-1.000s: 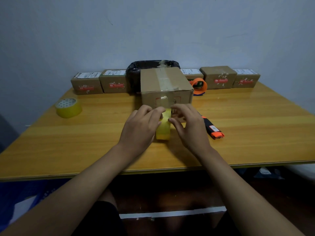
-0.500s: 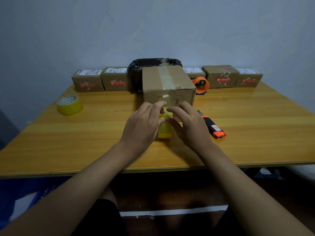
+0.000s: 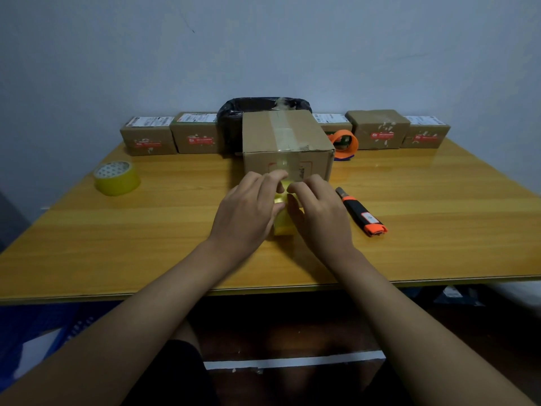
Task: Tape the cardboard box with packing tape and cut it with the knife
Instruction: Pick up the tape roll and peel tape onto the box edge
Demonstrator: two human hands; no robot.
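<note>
- Cardboard box [image 3: 287,148]: sits mid-worktop, upright, near face toward the camera. Clear tape runs along the top seam and down the near face.
- Worktop [image 3: 439,218]: glossy yellow wood, against a pale wall.
- Black bin bag [image 3: 234,112]: directly behind the box, at the wall, partly hidden by it.
- Small parcels: a row along the back edge. Two left of the bag [image 3: 147,136], three right of it [image 3: 377,128], red labels on the fronts.
- Left hand [image 3: 248,212]: in front of the box, fingers curled over a yellow tape roll [image 3: 284,225], fingertips up at the lower part of the box's near face.
- Right hand [image 3: 319,212]: mirrors the left on the other side of the roll, fingertips meeting the left's. Both are closed around the roll or its tape end; cannot tell which fingers actually pinch the tape.
- That roll stands on edge on the worktop between the two hands, just in front of the box, mostly covered.
- Second yellow tape roll [image 3: 117,178]: lies flat near the left edge, well apart from the box.
- Orange tape dispenser [image 3: 345,145]: right of the box, just beside its back corner.
- Knife [image 3: 361,212]: black and orange utility type, lies flat just right of the right hand, not touched. Cannot tell whether its blade is out.
</note>
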